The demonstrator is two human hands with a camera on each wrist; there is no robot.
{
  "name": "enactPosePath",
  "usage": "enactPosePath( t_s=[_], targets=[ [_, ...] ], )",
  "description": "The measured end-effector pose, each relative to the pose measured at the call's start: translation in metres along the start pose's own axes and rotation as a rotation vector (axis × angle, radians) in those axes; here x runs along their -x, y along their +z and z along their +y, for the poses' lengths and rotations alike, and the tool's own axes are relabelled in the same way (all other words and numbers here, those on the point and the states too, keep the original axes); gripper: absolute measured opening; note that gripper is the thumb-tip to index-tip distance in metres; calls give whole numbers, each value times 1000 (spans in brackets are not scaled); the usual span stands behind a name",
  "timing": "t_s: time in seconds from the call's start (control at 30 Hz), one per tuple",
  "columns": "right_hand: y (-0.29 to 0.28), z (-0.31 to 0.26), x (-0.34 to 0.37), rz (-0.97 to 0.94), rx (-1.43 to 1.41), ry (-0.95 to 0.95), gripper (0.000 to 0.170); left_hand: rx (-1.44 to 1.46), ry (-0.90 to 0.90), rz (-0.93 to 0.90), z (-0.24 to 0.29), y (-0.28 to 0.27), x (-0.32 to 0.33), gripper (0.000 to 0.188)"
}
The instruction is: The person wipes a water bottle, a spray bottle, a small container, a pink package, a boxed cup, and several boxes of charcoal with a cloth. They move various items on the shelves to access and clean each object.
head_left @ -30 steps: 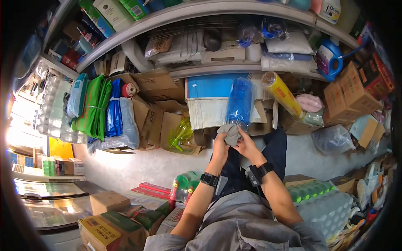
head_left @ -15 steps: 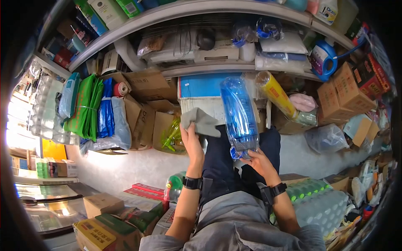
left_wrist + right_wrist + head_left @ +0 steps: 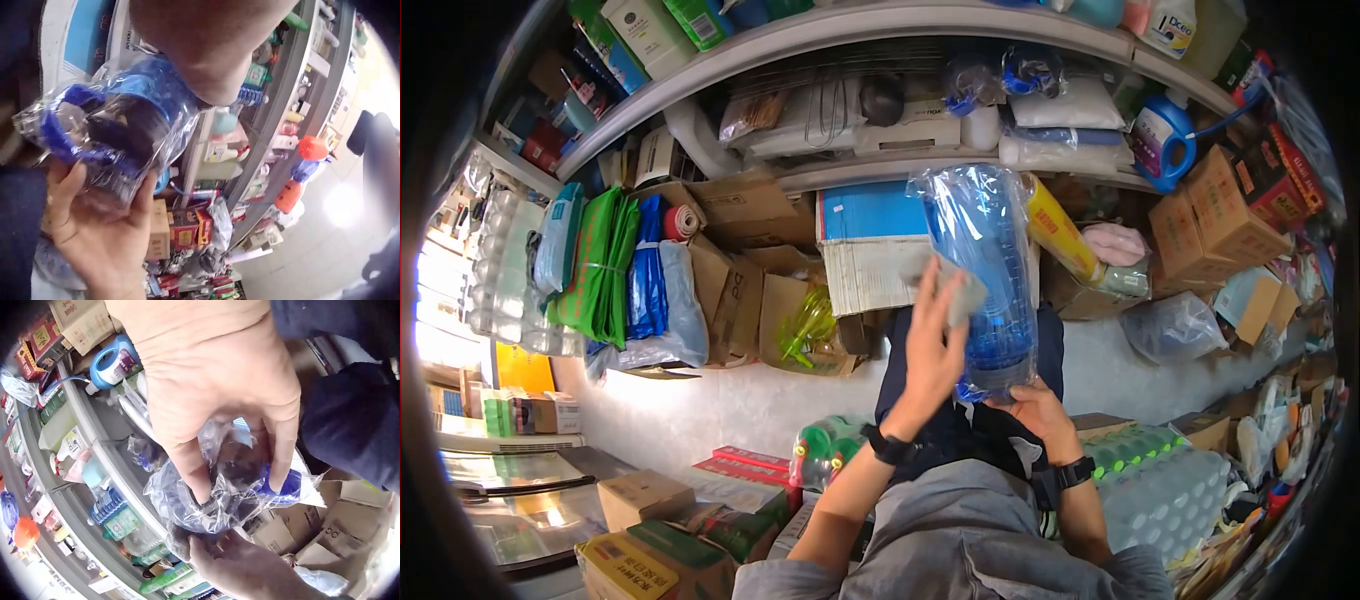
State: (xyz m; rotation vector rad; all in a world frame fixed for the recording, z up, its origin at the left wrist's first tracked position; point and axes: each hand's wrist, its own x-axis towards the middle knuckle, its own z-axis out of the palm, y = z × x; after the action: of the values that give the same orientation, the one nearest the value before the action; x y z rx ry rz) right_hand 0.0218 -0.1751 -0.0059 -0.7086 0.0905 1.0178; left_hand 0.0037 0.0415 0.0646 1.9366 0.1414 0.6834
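A large blue water bottle [image 3: 990,270] in a clear plastic wrapper stands tilted over the person's lap, its dark cap and blue carry loop at the near end. The right hand [image 3: 1040,415] grips that capped end through the plastic; in the right wrist view its thumb and fingers [image 3: 197,478] straddle the cap. A grey cloth [image 3: 966,297] lies between the left hand [image 3: 930,350] and the bottle's left side. In the right wrist view the same cloth [image 3: 178,540] shows at the left hand's fingertips, close against the wrapper.
Ahead stands a blue-and-white carton [image 3: 875,250], with an open box holding yellow-green items [image 3: 808,325] to its left. A yellow roll [image 3: 1060,230] leans to the right. Packed shelves [image 3: 880,165] run across the back. Packs of bottles [image 3: 1160,500] and cartons [image 3: 645,560] flank the person.
Both hands were together on the cloth; then the right took the bottle's capped end, while the left held the cloth aside. Now the left hand has brought the cloth across against the bottle.
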Motion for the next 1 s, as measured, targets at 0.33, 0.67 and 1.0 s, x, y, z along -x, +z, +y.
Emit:
enactPosePath(
  t_s=[0.33,0.67,1.0],
  targets=[
    [0,1,9,49,101,14,60,-76,109,222,15,-26,-37,59],
    [2,11,11,91,90,-30,60,-178,192,-177,23,-2,1,59],
    [2,2,13,106,19,-70,53,-62,10,53,22,-15,-2,52]
  ],
)
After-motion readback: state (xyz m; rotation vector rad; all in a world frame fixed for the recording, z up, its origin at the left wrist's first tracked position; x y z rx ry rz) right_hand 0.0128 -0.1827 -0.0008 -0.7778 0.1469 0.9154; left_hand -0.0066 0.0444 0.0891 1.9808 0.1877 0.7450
